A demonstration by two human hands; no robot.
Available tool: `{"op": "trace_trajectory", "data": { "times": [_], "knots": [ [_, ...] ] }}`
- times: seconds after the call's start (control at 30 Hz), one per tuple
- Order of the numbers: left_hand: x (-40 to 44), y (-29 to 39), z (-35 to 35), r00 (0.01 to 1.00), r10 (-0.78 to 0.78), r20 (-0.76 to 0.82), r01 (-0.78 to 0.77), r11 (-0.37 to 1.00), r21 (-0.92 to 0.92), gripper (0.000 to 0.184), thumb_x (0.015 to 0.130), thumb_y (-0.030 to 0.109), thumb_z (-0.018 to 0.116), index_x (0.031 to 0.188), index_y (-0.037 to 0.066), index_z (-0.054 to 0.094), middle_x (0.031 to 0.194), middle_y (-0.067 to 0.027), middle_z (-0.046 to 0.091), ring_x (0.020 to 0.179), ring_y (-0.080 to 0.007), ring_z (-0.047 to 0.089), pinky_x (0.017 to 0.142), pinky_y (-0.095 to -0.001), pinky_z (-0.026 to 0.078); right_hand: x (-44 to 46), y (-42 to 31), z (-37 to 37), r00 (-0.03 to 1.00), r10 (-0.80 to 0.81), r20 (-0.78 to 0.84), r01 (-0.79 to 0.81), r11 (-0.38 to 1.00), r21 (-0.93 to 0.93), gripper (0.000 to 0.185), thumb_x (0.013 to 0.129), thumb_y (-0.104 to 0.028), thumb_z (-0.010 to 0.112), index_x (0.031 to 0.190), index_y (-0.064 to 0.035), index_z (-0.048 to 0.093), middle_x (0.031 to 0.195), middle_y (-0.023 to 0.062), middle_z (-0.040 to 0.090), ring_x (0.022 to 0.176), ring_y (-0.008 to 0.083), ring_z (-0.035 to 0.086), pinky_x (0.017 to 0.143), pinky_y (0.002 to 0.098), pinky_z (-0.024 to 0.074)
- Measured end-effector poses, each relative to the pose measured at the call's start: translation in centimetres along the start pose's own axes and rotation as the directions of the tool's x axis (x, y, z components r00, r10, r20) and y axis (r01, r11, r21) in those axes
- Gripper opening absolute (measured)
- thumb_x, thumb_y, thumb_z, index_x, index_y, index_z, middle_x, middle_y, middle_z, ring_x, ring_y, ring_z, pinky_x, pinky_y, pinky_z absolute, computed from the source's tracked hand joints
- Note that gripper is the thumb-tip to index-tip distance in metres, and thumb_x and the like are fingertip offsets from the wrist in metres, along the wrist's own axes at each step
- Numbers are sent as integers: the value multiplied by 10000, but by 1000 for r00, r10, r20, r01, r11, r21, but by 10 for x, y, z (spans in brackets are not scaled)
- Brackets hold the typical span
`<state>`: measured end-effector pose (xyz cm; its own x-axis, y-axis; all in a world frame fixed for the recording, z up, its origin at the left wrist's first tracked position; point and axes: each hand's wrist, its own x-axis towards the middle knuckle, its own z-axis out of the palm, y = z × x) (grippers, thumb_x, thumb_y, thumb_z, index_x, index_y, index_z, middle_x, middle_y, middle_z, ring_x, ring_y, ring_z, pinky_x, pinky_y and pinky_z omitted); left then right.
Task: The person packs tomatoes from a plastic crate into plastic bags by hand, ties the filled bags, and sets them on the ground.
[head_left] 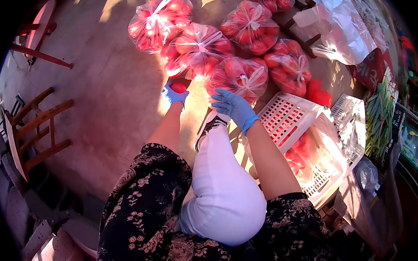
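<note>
My left hand (173, 95), in a blue glove, is closed round a red tomato (178, 87) just below the knotted clear bags. Over the lower edge of a tied bag of tomatoes (239, 77) is my right hand (235, 109), also gloved in blue, with its fingers spread and nothing in its grasp. Whether its fingertips touch the bag I cannot tell. Another tied bag (202, 48) lies above my left hand, and one more (161, 22) sits farther up. Several such bags rest on the floor.
White plastic crates (289, 119) stand to the right, with red tomatoes inside. Green onions (380, 114) and white plastic bags (340, 26) are farther right. A wooden stool (43, 127) lies on its side at the left; part of a red-legged one (42, 54) shows above it.
</note>
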<state>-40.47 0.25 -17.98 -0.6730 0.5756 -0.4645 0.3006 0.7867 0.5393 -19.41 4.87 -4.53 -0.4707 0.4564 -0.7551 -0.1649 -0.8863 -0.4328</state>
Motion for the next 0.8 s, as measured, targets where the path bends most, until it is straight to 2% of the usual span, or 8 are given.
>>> {"op": "trace_trajectory", "data": {
  "times": [0.1, 0.17, 0.27, 0.33, 0.4, 0.5, 0.63, 0.8],
  "knots": [
    [-6, 16, -15, 997, -58, 56, 44, 973, 225, 855, 461, 279, 821, 1199, 106, 425, 1158, -142, 465, 1058, -289, 473, 895, -385, 430, -3, 0, -4, 998, -61, -35, 64, 994, 91, 405, 859, -271, 503, 1206, -64, 474, 1105, 101, 558, 895, 216, 587, 756, 304, 475],
    [-26, 43, -28, 990, -95, -104, 116, 967, 227, 872, 494, 288, 805, 1237, 94, 391, 1166, -151, 460, 1089, -292, 453, 907, -394, 414, -9, -2, 0, 993, -96, -67, 105, 982, 157, 392, 858, -267, 501, 1196, -69, 482, 1083, 104, 571, 881, 216, 590, 740, 302, 476],
    [-36, 40, -37, 938, 302, -173, -273, 947, 169, 782, 619, 254, 751, 1267, 60, 359, 1193, -137, 451, 1115, -265, 442, 898, -378, 415, -31, -4, 11, 982, -118, -145, 155, 949, 274, 355, 889, -271, 452, 1170, -59, 499, 1076, 105, 584, 909, 226, 596, 763, 306, 486],
    [-57, 60, -56, 942, 305, 138, -246, 910, -333, 691, 689, 202, 701, 1272, 56, 360, 1215, -121, 441, 1086, -228, 465, 887, -333, 418, -51, -5, 22, 979, -147, -140, 185, 930, 318, 350, 897, -275, 434, 1161, -56, 503, 1069, 104, 589, 908, 229, 599, 763, 306, 487],
    [-106, 113, -83, 810, 382, 445, -33, 787, -616, 571, 766, 147, 635, 1263, 39, 377, 1184, -97, 470, 1043, -185, 494, 871, -297, 420, -78, -8, 21, 966, -224, -132, 258, 897, 360, 348, 904, -272, 417, 1156, -47, 503, 1065, 104, 592, 905, 230, 602, 770, 311, 487],
    [-183, 188, -134, 499, 510, 701, 89, 775, -626, 416, 846, 128, 548, 1232, 31, 426, 1113, -68, 532, 991, -152, 532, 844, -274, 422, -136, -21, 21, 917, -389, -84, 391, 842, 372, 342, 907, -243, 410, 1146, -19, 506, 1063, 112, 591, 897, 220, 605, 790, 327, 486],
    [-277, 254, -166, 167, 644, 747, -153, 765, -626, 395, 857, 146, 520, 1221, 16, 440, 1129, -70, 540, 1017, -172, 533, 870, -296, 395, -260, -41, 18, 781, -611, -131, 620, 733, 280, 334, 913, -201, 394, 1152, 0, 512, 1042, 118, 596, 909, 217, 600, 821, 323, 470],
    [-418, 307, -176, -84, 714, 695, -252, 660, -708, 367, 870, 126, 486, 1216, 8, 452, 1131, -86, 542, 1009, -174, 530, 888, -307, 395, -425, -31, -28, 468, -831, -300, 856, 511, -79, 329, 914, -203, 395, 1133, -2, 537, 1020, 109, 604, 876, 186, 597, 786, 284, 485]
  ]
}}
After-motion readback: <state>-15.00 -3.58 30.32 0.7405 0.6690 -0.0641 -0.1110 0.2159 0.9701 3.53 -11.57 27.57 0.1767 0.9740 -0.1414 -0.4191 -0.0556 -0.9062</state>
